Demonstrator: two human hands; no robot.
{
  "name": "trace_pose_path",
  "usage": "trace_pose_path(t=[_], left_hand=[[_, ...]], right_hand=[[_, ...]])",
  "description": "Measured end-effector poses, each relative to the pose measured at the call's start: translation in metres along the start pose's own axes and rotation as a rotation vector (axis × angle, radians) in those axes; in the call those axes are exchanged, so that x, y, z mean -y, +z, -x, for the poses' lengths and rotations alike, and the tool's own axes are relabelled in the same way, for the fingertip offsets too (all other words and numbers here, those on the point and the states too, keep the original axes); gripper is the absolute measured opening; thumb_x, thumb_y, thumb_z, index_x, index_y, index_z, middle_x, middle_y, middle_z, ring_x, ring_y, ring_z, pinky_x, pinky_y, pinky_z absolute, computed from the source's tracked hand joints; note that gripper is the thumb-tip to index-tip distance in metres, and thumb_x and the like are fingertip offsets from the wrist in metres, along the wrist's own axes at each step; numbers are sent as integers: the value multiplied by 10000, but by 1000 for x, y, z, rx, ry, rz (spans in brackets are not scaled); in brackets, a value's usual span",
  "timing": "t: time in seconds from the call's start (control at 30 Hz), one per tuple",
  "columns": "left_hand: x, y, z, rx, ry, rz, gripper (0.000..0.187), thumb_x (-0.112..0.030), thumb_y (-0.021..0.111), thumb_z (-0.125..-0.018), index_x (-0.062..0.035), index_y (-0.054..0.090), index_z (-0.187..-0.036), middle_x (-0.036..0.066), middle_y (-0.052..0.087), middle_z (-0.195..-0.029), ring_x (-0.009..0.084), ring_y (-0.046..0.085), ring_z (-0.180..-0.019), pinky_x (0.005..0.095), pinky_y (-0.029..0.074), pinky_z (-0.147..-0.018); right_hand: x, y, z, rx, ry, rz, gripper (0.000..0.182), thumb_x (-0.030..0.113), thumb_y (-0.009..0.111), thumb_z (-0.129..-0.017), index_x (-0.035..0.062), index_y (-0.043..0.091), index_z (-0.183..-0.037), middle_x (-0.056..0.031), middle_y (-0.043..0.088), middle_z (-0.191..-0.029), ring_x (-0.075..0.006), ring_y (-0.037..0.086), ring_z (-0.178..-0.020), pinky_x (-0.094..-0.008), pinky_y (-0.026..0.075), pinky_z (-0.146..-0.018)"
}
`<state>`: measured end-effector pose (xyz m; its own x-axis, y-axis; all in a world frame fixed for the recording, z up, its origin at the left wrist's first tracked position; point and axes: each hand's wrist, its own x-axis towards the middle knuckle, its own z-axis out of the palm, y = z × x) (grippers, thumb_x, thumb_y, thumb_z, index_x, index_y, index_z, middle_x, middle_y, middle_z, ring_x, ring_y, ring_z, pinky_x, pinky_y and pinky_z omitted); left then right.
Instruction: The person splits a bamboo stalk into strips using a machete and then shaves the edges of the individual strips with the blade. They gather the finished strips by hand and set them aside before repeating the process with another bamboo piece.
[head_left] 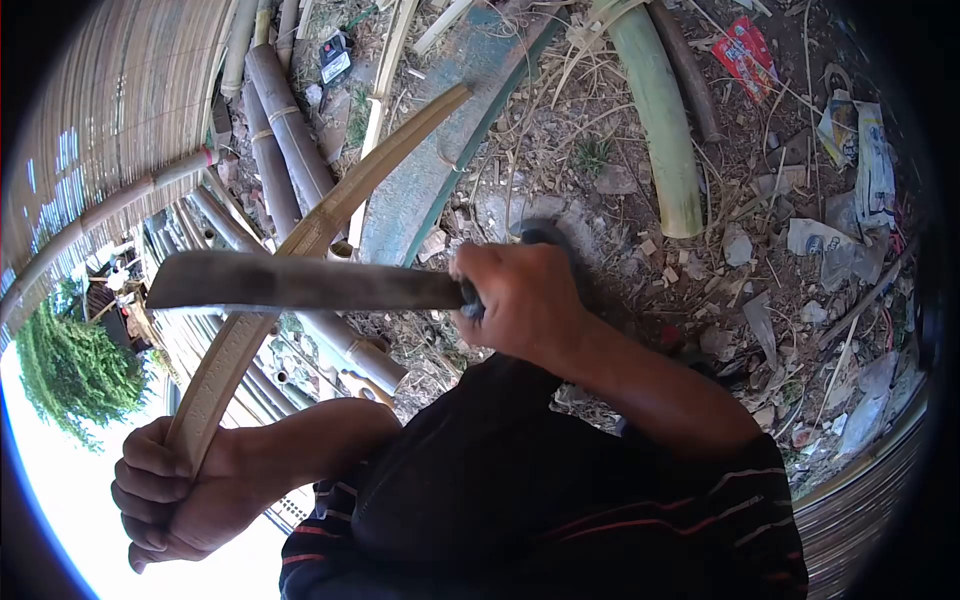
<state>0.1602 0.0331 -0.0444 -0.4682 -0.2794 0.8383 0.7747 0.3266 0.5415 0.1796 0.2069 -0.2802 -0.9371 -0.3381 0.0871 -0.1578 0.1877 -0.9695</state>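
Observation:
My left hand (185, 490) is closed around the lower end of a long split bamboo strip (345, 195), which slants up to the right. My right hand (520, 295) grips the dark handle of a machete (290, 283). The broad blade points left and crosses over the strip at its middle in this view, hiding a short length of it. Notches or node marks show on the strip's pale inner face just above the blade.
A thick green bamboo pole (655, 120) and a grey-green board (420, 190) lie ahead. Several bamboo poles (285, 130) are at the left beside a slatted bamboo screen (120, 110). Chips, shavings and plastic wrappers (745, 60) litter the ground.

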Motion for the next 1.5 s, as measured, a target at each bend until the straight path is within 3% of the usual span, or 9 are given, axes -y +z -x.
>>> trace_pose_path(t=[0.1, 0.33, 0.53, 0.83, 1.07, 1.17, 1.23, 1.4, 1.5], left_hand=[[4, -13, -5, 28, 4, 25, 534, -330, 486, -1052, -192, 424, -540, -86, 240, -515, 68, 208, -437, 217, 232, -429], [13, -21, -13, -72, 12, -5, 549, -378, 466, -1059, -204, 414, -542, -87, 235, -512, 61, 205, -429, 210, 232, -429], [16, -18, -17, -89, 28, -33, 554, -418, 437, -1074, -208, 403, -562, -87, 215, -510, 64, 206, -429, 212, 226, -439], [26, -16, -17, -268, 70, -120, 523, -504, 451, -1052, -197, 384, -635, -70, 224, -532, 88, 230, -439, 228, 233, -452], [30, -24, -22, -28, -188, 378, 563, -689, 709, -820, -145, 579, -759, -36, 505, -630, 94, 445, -493, 206, 315, -457], [22, -17, -21, 206, -344, 335, 587, -712, 736, -769, -136, 621, -764, -52, 492, -603, 86, 449, -487, 191, 337, -450], [25, -7, -16, 238, -343, 420, 574, -700, 697, -821, -139, 605, -739, -63, 450, -567, 73, 410, -463, 202, 313, -446], [27, -15, -13, 48, -175, 179, 534, -591, 521, -1005, -164, 546, -686, -66, 378, -534, 72, 330, -420, 224, 249, -444], [30, -22, -17, 12, -202, 163, 507, -477, 447, -1073, -178, 531, -672, -71, 361, -503, 62, 311, -392, 226, 225, -423]], right_hand=[[-42, 1, -31, 58, 485, 175, 258, 264, 783, -795, 48, 672, -881, -169, 698, -695, -357, 720, -658, -461, 586, -663], [-97, 11, -27, 19, 635, 291, 317, 312, 732, -824, -2, 693, -848, -215, 691, -730, -397, 712, -746, -482, 580, -673], [-92, -8, -21, 81, 410, 291, 324, 311, 738, -806, -6, 700, -860, -219, 704, -768, -406, 716, -772, -496, 585, -742], [-111, -35, -44, 136, 812, 298, 237, 150, 691, -770, -15, 746, -932, -257, 731, -957, -421, 718, -958, -478, 589, -849], [-117, -38, -32, 129, 641, 212, 364, 301, 685, -839, -58, 722, -880, -286, 707, -856, -418, 723, -868, -476, 588, -773], [-56, -38, -24, 37, 471, 80, 560, 500, 690, -913, -13, 646, -694, -163, 620, -582, -329, 686, -589, -443, 532, -575], [-12, -29, -18, -32, 187, -42, 653, 609, 650, -927, 29, 577, -634, -77, 518, -467, -222, 607, -430, -397, 456, -431], [32, -5, -10, -135, -180, -79, 655, 652, 640, -909, 53, 559, -656, -85, 471, -443, -256, 581, -401, -413, 465, -411], [-18, -6, -38, 200, 520, -214, 704, 683, 587, -926, 65, 541, -592, -75, 473, -436, -247, 546, -380, -431, 432, -398]])
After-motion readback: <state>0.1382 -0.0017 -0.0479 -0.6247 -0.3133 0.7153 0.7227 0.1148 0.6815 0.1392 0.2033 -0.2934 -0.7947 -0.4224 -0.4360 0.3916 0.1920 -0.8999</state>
